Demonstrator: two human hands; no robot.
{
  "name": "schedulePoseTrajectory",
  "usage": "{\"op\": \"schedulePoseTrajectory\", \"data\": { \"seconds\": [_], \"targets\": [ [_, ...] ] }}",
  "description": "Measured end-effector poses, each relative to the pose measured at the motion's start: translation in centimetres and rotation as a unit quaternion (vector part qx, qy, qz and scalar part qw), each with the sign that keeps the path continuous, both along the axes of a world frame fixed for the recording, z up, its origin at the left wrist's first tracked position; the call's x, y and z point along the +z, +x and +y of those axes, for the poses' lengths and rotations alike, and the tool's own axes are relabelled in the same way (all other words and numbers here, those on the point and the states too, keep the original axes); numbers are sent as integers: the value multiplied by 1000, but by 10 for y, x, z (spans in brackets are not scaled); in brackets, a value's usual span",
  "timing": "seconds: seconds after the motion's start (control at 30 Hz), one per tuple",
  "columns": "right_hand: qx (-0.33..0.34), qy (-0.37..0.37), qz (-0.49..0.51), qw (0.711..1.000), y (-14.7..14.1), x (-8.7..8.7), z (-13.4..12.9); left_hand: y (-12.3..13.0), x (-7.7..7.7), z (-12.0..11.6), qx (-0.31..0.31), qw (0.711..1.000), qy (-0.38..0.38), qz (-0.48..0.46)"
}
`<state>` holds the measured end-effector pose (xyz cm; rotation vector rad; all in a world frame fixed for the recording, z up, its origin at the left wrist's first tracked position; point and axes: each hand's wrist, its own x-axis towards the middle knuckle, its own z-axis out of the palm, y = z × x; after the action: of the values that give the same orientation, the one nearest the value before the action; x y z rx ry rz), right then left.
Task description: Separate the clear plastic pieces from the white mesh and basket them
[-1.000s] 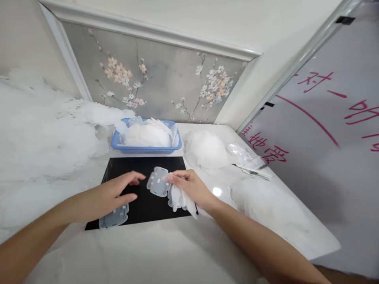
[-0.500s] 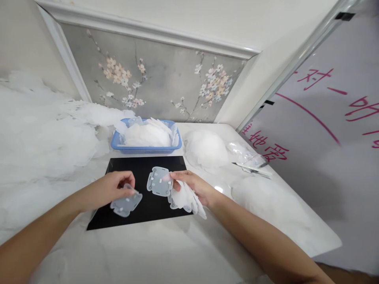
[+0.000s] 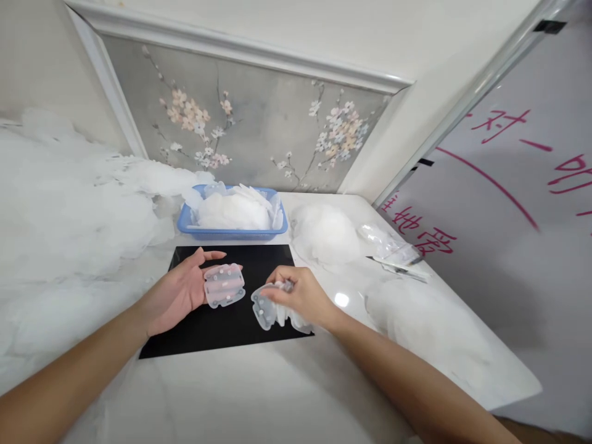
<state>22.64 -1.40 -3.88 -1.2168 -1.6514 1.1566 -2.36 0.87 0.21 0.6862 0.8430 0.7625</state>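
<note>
My left hand [image 3: 182,290] is turned palm up above the black mat, index finger stretched out. Across its other fingers lies a thin, frosted plastic piece [image 3: 224,285] with notched edges, small white dots and dark slots; pink skin shows through it. To the right, my right hand [image 3: 296,293] pinches a fanned bunch of similar frosted plastic pieces [image 3: 264,311] between thumb and fingers. Its palm side is hidden. The black mat [image 3: 185,336] lies on the white table under both hands.
Behind the mat stands a blue basket [image 3: 231,235] heaped with white pieces. A large translucent heap [image 3: 78,197] covers the left side. Other white piles [image 3: 326,234] and a clear plastic bag [image 3: 388,243] lie to the right, beside a whiteboard [image 3: 509,246] with red writing.
My left hand has turned palm up and moved right, a frosted piece now lying across its fingers. My right hand has rolled over, its bunch now pointing down and left.
</note>
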Motion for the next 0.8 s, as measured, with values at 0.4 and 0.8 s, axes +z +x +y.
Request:
{"op": "schedulePoseTrajectory", "data": {
  "seconds": [0.4, 0.8],
  "targets": [
    [59, 171, -153, 972, -7, -4, -4, 8, -1, -13, -103, 992, 70, 5],
    [68, -330, 227, 914, -1, 6, 3, 9, -6, -17, -190, 973, 116, 60]
  ]
}}
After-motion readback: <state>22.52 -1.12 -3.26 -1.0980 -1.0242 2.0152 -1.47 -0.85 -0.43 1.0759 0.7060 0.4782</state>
